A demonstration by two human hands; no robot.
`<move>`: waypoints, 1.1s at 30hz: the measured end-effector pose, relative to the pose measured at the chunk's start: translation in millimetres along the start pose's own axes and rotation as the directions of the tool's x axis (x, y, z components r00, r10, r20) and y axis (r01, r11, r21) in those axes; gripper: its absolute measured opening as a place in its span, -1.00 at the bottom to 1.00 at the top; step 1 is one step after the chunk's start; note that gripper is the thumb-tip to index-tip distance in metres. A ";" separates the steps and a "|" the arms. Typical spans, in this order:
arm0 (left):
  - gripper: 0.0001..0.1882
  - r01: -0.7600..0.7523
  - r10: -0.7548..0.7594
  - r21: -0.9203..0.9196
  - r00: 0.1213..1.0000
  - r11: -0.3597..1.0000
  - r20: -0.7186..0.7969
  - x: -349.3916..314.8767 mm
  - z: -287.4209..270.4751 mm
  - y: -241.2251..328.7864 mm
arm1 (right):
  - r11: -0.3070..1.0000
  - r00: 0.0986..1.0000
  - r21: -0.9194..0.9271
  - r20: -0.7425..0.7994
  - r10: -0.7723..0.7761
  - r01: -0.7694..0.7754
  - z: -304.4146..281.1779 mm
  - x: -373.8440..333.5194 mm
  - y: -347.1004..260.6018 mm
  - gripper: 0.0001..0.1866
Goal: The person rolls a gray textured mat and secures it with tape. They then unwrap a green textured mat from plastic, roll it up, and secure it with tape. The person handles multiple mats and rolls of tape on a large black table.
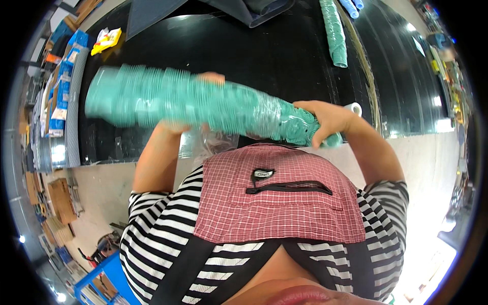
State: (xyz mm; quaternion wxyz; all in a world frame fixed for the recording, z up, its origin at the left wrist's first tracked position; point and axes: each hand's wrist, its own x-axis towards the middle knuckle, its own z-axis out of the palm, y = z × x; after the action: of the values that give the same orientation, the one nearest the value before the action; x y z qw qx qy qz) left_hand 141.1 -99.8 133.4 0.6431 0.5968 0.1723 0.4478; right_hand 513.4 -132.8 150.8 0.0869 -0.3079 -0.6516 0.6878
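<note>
A long green ribbed tube-like bundle lies across my front over the black tabletop. Its left end is wide and smeared by motion; toward the right it narrows, with clear plastic film wound around it. My left hand grips the wide part from below, and some of its fingertips show over the far side; the rest of that hand is hidden behind the bundle. Around the narrow right end, my right hand is closed, thumb on the near side and fingers over the top.
Crumpled clear plastic lies at the table's near edge. A white roll is beyond my right hand. Another green film-wrapped roll lies far right, a yellow packet far left. Dark sheeting covers the back; blue-and-white boxes stand left.
</note>
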 end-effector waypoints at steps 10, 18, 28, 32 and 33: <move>-0.64 0.332 -0.338 0.138 0.941 0.933 0.022 47.4 22.4 -27.1 | 0.972 0.822 0.193 -0.569 -0.001 0.135 24.5 -4.6 -1.4 -0.07; -0.83 -0.134 0.183 0.831 0.982 0.541 0.039 75.9 31.5 109.0 | 0.403 0.425 -0.694 -0.699 -0.575 -0.597 32.6 -16.9 4.4 -0.18; -0.73 0.182 0.229 0.979 0.960 -0.088 -0.158 76.0 -142.7 150.9 | 0.900 0.550 -0.277 -0.833 -0.051 -0.336 55.7 -33.3 -20.9 -0.21; -0.71 0.253 0.333 0.935 0.929 -0.250 -0.162 50.6 -179.7 160.8 | 0.886 0.639 -0.395 -0.753 -0.160 -0.243 67.0 -12.6 -6.5 -0.19; -0.71 0.281 0.344 0.930 0.920 -0.237 -0.190 46.9 -196.5 160.0 | 0.858 0.566 -0.476 -0.769 -0.298 -0.195 66.7 -8.2 2.8 -0.20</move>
State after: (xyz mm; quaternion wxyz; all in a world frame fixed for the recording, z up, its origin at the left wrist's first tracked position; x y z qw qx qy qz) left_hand -41.4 39.2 250.7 -0.1393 0.7701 0.5646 0.2621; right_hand 484.8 -193.7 148.1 0.3157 -0.5828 -0.7013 0.2623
